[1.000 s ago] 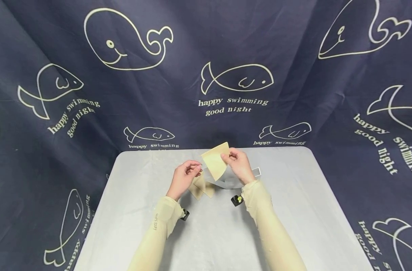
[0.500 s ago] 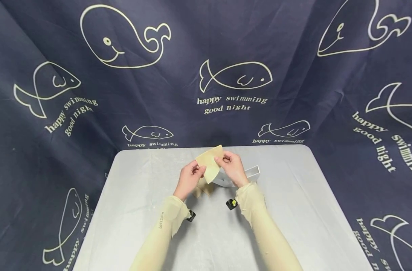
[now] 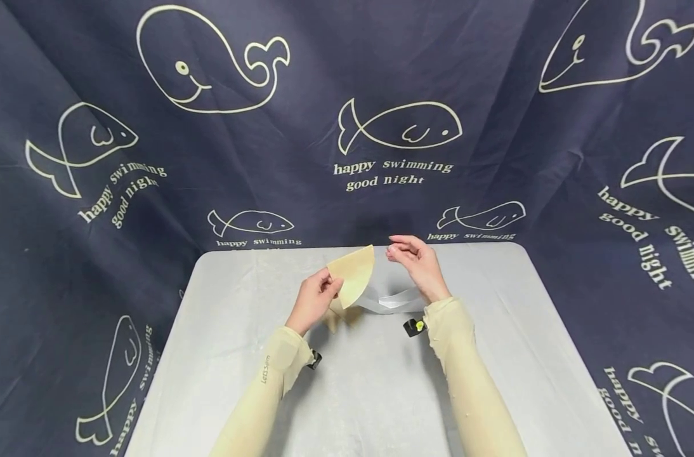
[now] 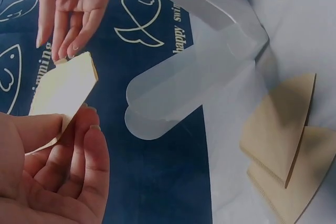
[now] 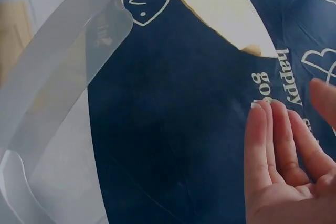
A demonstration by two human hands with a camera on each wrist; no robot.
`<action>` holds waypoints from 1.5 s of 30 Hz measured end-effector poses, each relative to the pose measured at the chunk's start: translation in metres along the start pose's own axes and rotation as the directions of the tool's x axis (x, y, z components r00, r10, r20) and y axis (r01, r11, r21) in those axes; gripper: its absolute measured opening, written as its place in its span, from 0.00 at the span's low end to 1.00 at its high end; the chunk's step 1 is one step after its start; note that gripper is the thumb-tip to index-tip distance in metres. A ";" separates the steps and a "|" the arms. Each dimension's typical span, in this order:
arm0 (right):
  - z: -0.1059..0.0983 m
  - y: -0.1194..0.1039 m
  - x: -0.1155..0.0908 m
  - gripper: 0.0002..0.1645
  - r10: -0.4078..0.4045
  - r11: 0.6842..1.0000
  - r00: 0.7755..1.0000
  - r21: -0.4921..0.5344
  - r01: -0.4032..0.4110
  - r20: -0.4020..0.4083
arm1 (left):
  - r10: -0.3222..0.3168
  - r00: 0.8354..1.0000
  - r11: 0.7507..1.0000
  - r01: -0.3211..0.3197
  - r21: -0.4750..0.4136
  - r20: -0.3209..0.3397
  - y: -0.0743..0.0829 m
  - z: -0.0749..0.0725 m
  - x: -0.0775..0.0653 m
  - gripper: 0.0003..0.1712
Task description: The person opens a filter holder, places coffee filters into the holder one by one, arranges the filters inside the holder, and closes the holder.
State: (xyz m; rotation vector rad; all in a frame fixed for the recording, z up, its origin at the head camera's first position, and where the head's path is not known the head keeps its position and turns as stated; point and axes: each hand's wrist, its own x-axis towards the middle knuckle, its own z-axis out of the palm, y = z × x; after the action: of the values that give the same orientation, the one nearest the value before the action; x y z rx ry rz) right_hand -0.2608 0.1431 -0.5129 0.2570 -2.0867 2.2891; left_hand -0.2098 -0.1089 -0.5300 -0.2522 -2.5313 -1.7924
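Note:
My left hand (image 3: 314, 298) pinches a tan paper coffee filter (image 3: 354, 274) at its left corner, thumb on the near face, and holds it raised over the far part of the table. The fan-shaped filter has a curved edge towards the right. My right hand (image 3: 417, 263) is to the right of the filter with nothing in it. In the right wrist view, a gap shows between its loosely bent fingers (image 5: 283, 145) and the held filter (image 5: 220, 9). Two more brown coffee filters (image 4: 283, 124) lie overlapping on the table, partly hidden under my left hand in the head view.
A translucent plastic holder (image 3: 389, 301) with long rounded flaps lies on the table between the hands, partly behind my right wrist. The pale grey table (image 3: 370, 393) ends just beyond the hands at a dark blue curtain (image 3: 324, 190) with fish and whale drawings.
My left hand has moved in and taken hold of the coffee filter. My right hand, which gripped the filter before, has let go and drawn away to the right.

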 end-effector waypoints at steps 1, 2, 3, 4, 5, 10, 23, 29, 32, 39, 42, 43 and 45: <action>-0.001 0.000 0.000 0.19 -0.001 1.000 1.000 -0.014 0.001 0.021 | -0.002 1.000 1.000 0.002 0.000 0.008 0.000 0.000 -0.001 0.07; -0.001 -0.001 -0.001 0.21 0.000 1.000 0.999 -0.031 0.002 0.047 | -0.003 1.000 1.000 0.003 -0.001 0.020 0.000 0.000 -0.001 0.07; 0.000 -0.001 -0.002 0.22 0.005 0.999 0.998 -0.047 -0.002 0.069 | -0.004 0.999 1.000 0.004 0.005 0.033 0.000 0.001 -0.002 0.07; 0.001 0.000 -0.003 0.23 0.009 0.998 0.996 -0.066 -0.003 0.090 | -0.002 0.999 1.000 0.001 0.017 0.047 0.000 0.001 -0.002 0.07; 0.003 0.000 -0.003 0.24 0.018 0.996 0.994 -0.092 -0.008 0.107 | -0.001 0.998 1.000 -0.001 0.024 0.061 0.001 0.001 -0.002 0.07; 0.015 0.002 -0.007 0.22 0.086 0.977 0.979 -0.209 -0.046 0.183 | 0.018 0.994 0.997 -0.026 0.074 0.109 0.003 0.001 0.000 0.08; 0.008 -0.002 -0.010 0.15 0.051 0.994 0.999 -0.101 -0.050 0.012 | 0.028 0.998 0.998 -0.025 -0.060 0.058 -0.007 0.006 -0.002 0.09; 0.007 0.004 -0.010 0.10 0.042 0.999 0.999 0.016 -0.041 -0.025 | 0.044 0.997 0.996 -0.039 -0.082 0.064 -0.005 0.009 -0.001 0.12; 0.013 0.009 -0.012 0.08 0.045 0.999 0.999 0.029 -0.045 -0.008 | 0.050 0.996 0.997 -0.047 -0.057 0.068 -0.003 0.014 -0.002 0.10; 0.019 0.008 -0.015 0.12 0.039 0.999 0.999 -0.006 -0.039 0.013 | 0.081 0.996 0.997 -0.081 0.008 0.040 0.001 0.017 -0.004 0.08; 0.013 0.000 -0.011 0.20 0.003 1.000 1.000 -0.007 -0.003 0.023 | 0.083 0.995 0.996 -0.085 0.023 0.053 0.002 0.015 -0.004 0.08; 0.010 -0.003 -0.009 0.21 -0.018 1.000 0.999 -0.007 0.019 0.028 | 0.083 0.995 0.996 -0.085 0.028 0.059 0.002 0.014 -0.003 0.08; 0.005 -0.009 -0.004 0.20 -0.059 0.998 0.998 -0.009 0.059 0.034 | 0.088 0.994 0.995 -0.091 0.040 0.064 0.002 0.012 -0.003 0.07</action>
State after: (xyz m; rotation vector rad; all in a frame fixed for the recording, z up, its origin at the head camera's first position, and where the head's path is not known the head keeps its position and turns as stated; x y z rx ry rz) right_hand -0.2556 0.1397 -0.5036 0.3545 -2.0766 2.2562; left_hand -0.2061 -0.0968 -0.5322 -0.4195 -2.5519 -1.7229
